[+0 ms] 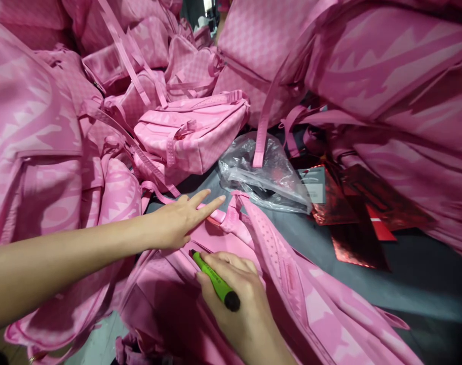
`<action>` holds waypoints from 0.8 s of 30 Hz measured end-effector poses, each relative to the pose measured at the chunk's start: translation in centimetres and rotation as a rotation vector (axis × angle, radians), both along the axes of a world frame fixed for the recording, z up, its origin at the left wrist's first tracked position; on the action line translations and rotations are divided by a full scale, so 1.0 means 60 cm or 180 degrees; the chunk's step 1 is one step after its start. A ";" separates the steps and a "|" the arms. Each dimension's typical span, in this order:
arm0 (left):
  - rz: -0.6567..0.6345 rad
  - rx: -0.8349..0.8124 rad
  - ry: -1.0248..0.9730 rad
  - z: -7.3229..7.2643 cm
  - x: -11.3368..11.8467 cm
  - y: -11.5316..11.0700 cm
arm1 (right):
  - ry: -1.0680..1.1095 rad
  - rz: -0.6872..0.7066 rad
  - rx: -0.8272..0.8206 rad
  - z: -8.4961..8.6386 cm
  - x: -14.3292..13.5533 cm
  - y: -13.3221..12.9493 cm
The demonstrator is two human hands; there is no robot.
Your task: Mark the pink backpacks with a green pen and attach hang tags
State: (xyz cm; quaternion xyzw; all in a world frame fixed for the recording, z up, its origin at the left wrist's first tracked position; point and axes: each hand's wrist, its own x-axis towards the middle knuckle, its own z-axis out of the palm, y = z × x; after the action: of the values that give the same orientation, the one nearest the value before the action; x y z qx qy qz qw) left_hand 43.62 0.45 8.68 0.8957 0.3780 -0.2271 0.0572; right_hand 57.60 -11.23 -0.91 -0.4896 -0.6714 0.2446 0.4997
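A pink backpack point(318, 304) with shoulder straps lies across the front, its upper part under both hands. My left hand point(180, 220) reaches in from the left with its fingers stretched out over the backpack's top edge, beside the carry loop. Whether those fingers press on the fabric, I cannot tell. In my right hand point(244, 289) is a green marker point(218, 281) with black ends, gripped between thumb and fingers. One end of the marker points up and left, just below my left hand, over the pink fabric.
Pink backpacks pile up at the left point(44, 126), and more hang over the right side point(386, 66). A smaller pink bag point(200, 134) lies behind my hands. On the grey surface point(314, 243) are a clear plastic bag point(263, 177) and shiny red packets point(356, 238).
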 end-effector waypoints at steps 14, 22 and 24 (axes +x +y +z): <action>0.0287 0.0181 0.0361 -0.030 0.000 0.023 | -0.0226 -0.0140 0.0166 -0.013 -0.031 0.026; 0.0289 0.0022 0.0418 -0.021 0.009 0.028 | -0.0303 -0.0150 -0.0028 -0.012 -0.024 0.026; 0.0288 -0.0011 0.0402 -0.020 0.008 0.028 | -0.0348 -0.0277 -0.0034 -0.011 -0.026 0.026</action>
State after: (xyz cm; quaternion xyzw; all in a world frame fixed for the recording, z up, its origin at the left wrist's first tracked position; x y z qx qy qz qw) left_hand 44.13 2.14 7.46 0.8615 0.4205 -0.2809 0.0450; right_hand 56.04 -9.67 -1.55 -0.5336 -0.6745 0.1993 0.4698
